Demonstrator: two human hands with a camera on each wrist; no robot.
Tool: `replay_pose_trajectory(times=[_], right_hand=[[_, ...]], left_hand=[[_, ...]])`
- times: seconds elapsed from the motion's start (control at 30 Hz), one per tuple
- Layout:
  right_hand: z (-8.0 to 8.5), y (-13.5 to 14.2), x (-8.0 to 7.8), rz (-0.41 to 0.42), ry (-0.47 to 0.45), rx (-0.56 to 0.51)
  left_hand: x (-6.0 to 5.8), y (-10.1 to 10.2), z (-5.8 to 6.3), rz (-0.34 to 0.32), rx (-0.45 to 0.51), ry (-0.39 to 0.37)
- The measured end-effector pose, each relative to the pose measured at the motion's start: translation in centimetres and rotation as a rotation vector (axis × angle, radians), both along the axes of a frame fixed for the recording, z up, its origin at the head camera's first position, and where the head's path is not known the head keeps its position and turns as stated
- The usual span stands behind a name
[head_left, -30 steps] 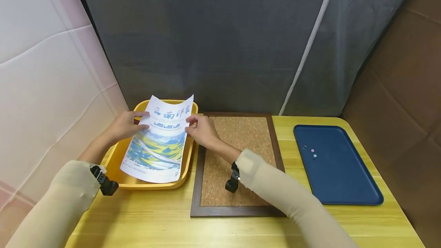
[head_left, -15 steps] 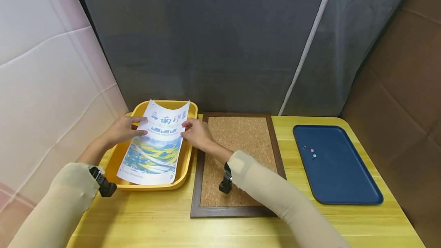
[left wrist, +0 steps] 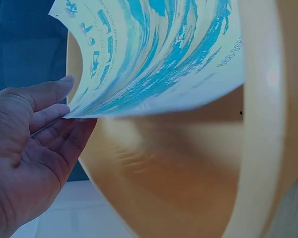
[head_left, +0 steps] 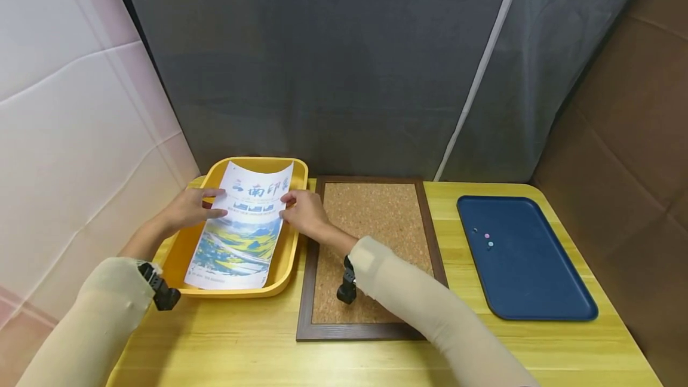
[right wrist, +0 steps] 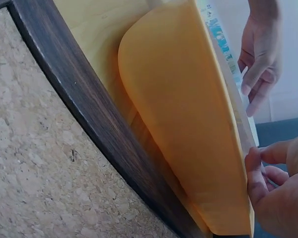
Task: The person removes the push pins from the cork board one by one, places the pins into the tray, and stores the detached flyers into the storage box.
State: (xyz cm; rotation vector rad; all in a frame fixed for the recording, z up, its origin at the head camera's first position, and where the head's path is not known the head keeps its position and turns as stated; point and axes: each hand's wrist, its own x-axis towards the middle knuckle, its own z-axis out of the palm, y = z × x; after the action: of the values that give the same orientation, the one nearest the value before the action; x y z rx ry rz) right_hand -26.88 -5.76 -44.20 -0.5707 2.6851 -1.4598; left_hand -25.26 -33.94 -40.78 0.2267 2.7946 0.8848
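Note:
A printed poster (head_left: 244, 214) with blue lettering and a green-yellow landscape lies over the yellow basin (head_left: 287, 270), curving between my two hands. At its left edge, my left hand (head_left: 188, 208) pinches the paper between thumb and fingers. In the left wrist view the same hand (left wrist: 35, 144) grips the edge of the poster (left wrist: 159, 54) above the basin's inside. My right hand (head_left: 306, 212) pinches the opposite edge, near the basin's right rim. From the right wrist, my right hand (right wrist: 283, 183) shows thumb and finger together on the paper, beside the basin wall (right wrist: 174, 99).
A cork board (head_left: 371, 214) in a dark brown frame lies right of the basin, beneath my right forearm. Further right is a blue tray (head_left: 537, 267) with a few tiny round pieces (head_left: 487, 236). Grey cloth (head_left: 322, 64) hangs behind the wooden table (head_left: 242, 339).
The poster has come down lower over the basin and shifted slightly left. My right hand moved left and a little nearer with it; my left hand moved slightly. Both keep their pinch.

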Motion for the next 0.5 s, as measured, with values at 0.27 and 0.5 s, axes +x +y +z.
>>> replay_pose_trajectory(times=[0.27, 0.5], right_hand=[[0.5, 0.6, -0.1, 0.005, 0.017, 0.014], [1.0, 1.8, -0.2, 0.025, -0.04, -0.043]], left_hand=[[-0.4, -0.1, 0.2, -0.013, -0.024, -0.009], [-0.4, 0.7, 0.6, -0.043, -0.053, 0.007]])
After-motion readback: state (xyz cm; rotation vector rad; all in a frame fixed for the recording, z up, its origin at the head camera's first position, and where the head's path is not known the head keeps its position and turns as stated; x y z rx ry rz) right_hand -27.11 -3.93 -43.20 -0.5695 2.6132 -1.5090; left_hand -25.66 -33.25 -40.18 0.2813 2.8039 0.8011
